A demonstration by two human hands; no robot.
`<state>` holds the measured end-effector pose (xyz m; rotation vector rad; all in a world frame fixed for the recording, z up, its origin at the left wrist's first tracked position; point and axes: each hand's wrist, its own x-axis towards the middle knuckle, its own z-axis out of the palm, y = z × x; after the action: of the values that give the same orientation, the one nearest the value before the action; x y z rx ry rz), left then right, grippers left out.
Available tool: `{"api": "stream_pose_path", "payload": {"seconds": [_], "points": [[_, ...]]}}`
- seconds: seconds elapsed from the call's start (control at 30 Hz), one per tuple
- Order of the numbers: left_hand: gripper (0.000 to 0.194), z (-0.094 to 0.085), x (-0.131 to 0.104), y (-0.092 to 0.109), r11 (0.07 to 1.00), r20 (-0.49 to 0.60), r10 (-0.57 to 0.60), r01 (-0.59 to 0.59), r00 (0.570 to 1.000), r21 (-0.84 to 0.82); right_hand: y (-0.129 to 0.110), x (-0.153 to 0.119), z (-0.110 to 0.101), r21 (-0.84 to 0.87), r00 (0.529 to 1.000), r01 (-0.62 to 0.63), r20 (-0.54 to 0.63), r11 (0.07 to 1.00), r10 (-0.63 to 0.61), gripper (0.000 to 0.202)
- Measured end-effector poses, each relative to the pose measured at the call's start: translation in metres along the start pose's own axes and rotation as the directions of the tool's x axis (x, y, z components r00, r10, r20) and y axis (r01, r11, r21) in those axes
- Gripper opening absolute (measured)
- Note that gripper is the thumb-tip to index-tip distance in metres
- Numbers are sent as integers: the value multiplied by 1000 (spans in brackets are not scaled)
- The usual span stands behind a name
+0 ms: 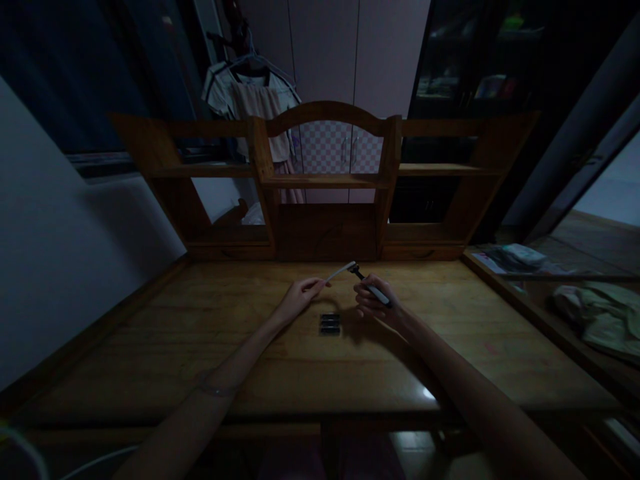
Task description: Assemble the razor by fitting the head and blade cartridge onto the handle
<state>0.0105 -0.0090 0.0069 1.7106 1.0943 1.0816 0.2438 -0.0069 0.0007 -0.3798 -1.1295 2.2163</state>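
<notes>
My left hand (301, 297) pinches one end of a thin pale strip (341, 271) above the wooden desk. The strip slants up to the right, and its far end meets the dark head of a razor-like tool (377, 293). My right hand (376, 301) is wrapped round the tool's grey and black handle. Whether the head touches the strip or only overlaps it in view, I cannot tell. Below and between my hands, a small pack of dark, battery-like cylinders (330, 325) lies flat on the desk.
The wooden desk (240, 380) has a raised shelf unit (325, 181) along its back edge. At the right, past the desk's raised rim, lie a crumpled pale cloth (615, 317) and some packets (523, 255). Clothes (257, 100) hang behind the shelf.
</notes>
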Motion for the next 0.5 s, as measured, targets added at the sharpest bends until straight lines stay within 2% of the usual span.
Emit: {"api": "stream_pose_path", "payload": {"seconds": [0.33, 0.5], "points": [[47, 0, -1, 0, 1000, 37, 14, -14, 999, 0, -2, -1, 4, 25, 1000, -10, -16, 1000, 11, 30], [48, 0, 0, -1, 1000, 13, 22, -22, 1000, 12, -1, -1, 5, 23, 1000, 4, -25, 1000, -3, 32]]}}
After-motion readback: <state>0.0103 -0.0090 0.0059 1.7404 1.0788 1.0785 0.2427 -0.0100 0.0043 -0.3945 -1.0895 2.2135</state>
